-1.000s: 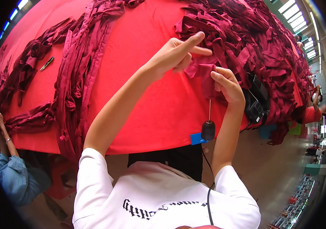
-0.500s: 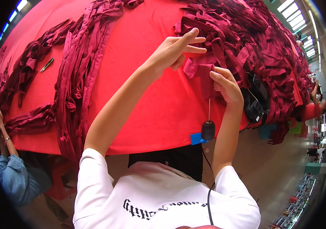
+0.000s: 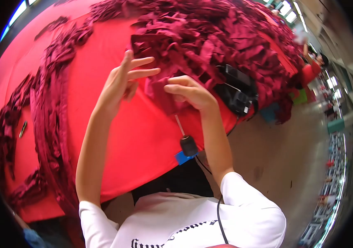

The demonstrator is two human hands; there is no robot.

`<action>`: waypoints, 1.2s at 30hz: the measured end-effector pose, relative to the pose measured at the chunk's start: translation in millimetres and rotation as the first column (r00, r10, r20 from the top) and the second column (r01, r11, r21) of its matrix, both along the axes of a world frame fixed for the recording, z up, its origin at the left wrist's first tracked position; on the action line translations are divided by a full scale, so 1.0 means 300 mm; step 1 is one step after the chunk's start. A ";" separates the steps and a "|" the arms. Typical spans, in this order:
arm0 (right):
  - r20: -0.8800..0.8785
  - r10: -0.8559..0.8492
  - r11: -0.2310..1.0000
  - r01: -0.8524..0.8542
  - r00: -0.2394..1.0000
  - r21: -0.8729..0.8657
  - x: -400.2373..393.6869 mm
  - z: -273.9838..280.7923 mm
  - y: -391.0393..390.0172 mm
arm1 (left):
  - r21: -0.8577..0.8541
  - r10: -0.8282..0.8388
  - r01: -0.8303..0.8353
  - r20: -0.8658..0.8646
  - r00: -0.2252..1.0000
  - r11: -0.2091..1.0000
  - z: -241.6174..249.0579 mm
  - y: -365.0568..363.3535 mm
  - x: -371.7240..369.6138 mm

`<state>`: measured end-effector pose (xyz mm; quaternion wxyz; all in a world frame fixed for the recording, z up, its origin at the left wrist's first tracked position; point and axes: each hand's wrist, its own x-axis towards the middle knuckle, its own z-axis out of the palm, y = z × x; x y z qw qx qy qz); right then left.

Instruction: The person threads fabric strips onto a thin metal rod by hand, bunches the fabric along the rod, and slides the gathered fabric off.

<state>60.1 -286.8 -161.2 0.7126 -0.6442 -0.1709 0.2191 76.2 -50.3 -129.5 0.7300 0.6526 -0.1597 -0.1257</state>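
Note:
A maroon fabric strip (image 3: pixel 163 98) is pinched between the thumb and fingers of my right hand (image 3: pixel 193 93). Its lower end sits around the top of a thin metal rod (image 3: pixel 179 125), which rises from a black chuck-like holder (image 3: pixel 189 146) at the table's front edge. Just left of the strip, my left hand (image 3: pixel 122 80) has its fingers spread, with nothing visible in them. Under the holder is a blue piece (image 3: pixel 186 157). Beyond both hands lies a large heap of maroon fabric strips (image 3: pixel 209 45).
A black electronic device (image 3: pixel 236 89) with a cable rests right of my right forearm. More maroon strips (image 3: pixel 52 99) run along the left of the red-covered table (image 3: pixel 98 53), near a small dark tool (image 3: pixel 23 129). A person in red (image 3: pixel 308 72) is at the far right.
The view has turned, so the table, heap and rod appear farther left and tilted. My right hand still grips the strip at the rod, and my left hand stays spread beside it.

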 end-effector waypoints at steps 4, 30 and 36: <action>0.029 0.058 0.997 -0.060 0.998 0.048 0.015 -0.018 -0.004 | 0.073 0.006 -0.003 -0.034 0.999 0.997 0.029 -0.003 -0.015; 0.153 0.071 0.997 -0.075 0.986 0.020 0.034 -0.057 0.001 | 0.304 -0.469 0.549 -0.299 0.831 0.779 -0.052 -0.014 -0.015; 0.134 0.048 0.999 -0.050 0.990 0.006 0.021 -0.038 0.002 | 0.297 -0.444 0.509 -0.261 0.857 0.808 -0.060 -0.029 -0.020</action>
